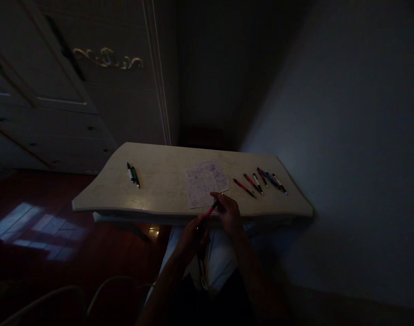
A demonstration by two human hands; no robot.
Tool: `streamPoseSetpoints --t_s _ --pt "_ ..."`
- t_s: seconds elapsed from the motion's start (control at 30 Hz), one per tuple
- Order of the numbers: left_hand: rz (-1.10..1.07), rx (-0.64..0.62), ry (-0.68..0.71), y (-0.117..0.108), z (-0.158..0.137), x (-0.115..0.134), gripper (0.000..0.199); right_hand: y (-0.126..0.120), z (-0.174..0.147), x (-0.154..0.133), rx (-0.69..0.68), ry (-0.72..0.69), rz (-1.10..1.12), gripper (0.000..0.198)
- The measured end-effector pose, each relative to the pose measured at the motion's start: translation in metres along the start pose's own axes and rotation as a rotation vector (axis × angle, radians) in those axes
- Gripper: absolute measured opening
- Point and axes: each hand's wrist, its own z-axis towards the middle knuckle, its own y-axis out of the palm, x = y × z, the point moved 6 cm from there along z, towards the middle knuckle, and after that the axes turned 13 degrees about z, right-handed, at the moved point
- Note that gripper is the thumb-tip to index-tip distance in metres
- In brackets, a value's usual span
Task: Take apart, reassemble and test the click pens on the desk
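A pink pen with dark ends (pixel 212 208) is held slantwise between my two hands, just over the table's front edge. My left hand (pixel 194 233) grips its lower end, and my right hand (pixel 229 212) pinches the upper end with the fingers closed. Just beyond the hands lie two overlapping sheets of paper covered in scribbles, the nearer sheet (pixel 202 188) partly over the farther sheet (pixel 216 172). Right of the paper, several pens lie slanted in a loose row, with a pink pen (pixel 244 188) closest to my right hand.
The pale table (pixel 162 181) has a curved front edge. Two pens, one white and black (pixel 130 173) and one teal (pixel 135 177), lie at its left. A wall (pixel 356 181) stands close on the right, a cabinet (pixel 125 104) behind left. Chair backs (pixel 112 283) show lower left.
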Motion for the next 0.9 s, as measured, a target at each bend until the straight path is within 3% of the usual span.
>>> streamPoseSetpoints --t_s 0.1,0.2,0.3,0.4,0.63,0.77,0.9 --pt "0.163 0.2 0.141 -0.009 -0.003 0.012 0.053 -0.002 0.002 -0.004 0.018 -0.008 -0.015 0.036" --pt "0.383 0.299 0.273 -0.015 -0.008 0.027 0.044 -0.003 0.003 -0.005 0.016 -0.002 -0.034 0.036" --pt "0.527 0.319 0.309 -0.018 -0.01 0.034 0.037 -0.005 0.002 -0.006 0.03 -0.018 -0.028 0.032" --pt "0.567 0.318 0.31 -0.019 -0.012 0.037 0.042 -0.009 0.0 -0.007 0.053 -0.042 -0.004 0.027" --pt "0.5 0.258 0.123 -0.01 -0.011 0.024 0.066 -0.014 -0.005 -0.005 0.059 0.029 0.121 0.028" --pt "0.508 0.239 0.16 -0.011 -0.009 0.022 0.06 -0.016 -0.007 -0.007 0.047 0.074 0.149 0.03" --pt "0.543 0.288 0.295 -0.02 -0.011 0.031 0.038 -0.021 -0.008 -0.008 0.032 0.072 0.099 0.031"
